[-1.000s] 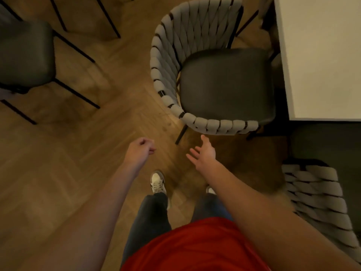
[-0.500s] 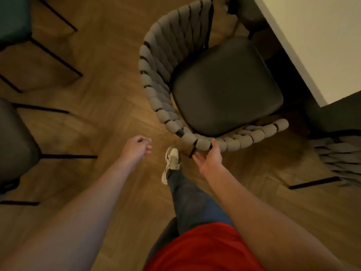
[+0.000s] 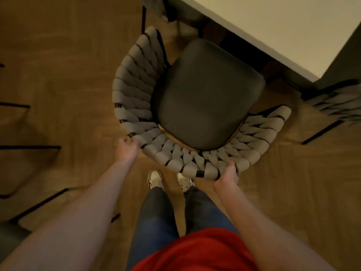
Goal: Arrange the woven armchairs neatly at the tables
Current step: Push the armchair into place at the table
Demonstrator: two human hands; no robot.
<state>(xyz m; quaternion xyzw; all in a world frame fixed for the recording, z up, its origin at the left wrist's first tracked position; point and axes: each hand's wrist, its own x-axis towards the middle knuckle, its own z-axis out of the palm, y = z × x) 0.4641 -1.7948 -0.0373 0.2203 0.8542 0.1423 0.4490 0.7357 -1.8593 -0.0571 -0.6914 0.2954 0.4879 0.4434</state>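
A woven armchair (image 3: pixel 134 98) with a grey braided back and a dark seat cushion stands right in front of me, its seat front facing the white table (image 3: pixel 283 26) at the upper right. My left hand (image 3: pixel 126 148) grips the left rear of the chair's woven back rim. My right hand (image 3: pixel 226 178) grips the rim at the right rear, thumb over the top. A second woven armchair (image 3: pixel 336 103) stands at the right edge, beside the table corner.
Wooden herringbone floor lies all around. Black metal legs of other chairs (image 3: pixel 29 147) reach in from the left edge. Dark chair legs (image 3: pixel 144 16) show under the table's far side. My feet (image 3: pixel 170 181) stand just behind the chair.
I have stepped up behind the chair. My left hand, earlier curled in the air, now holds the rim; my right hand has moved right along the rim.
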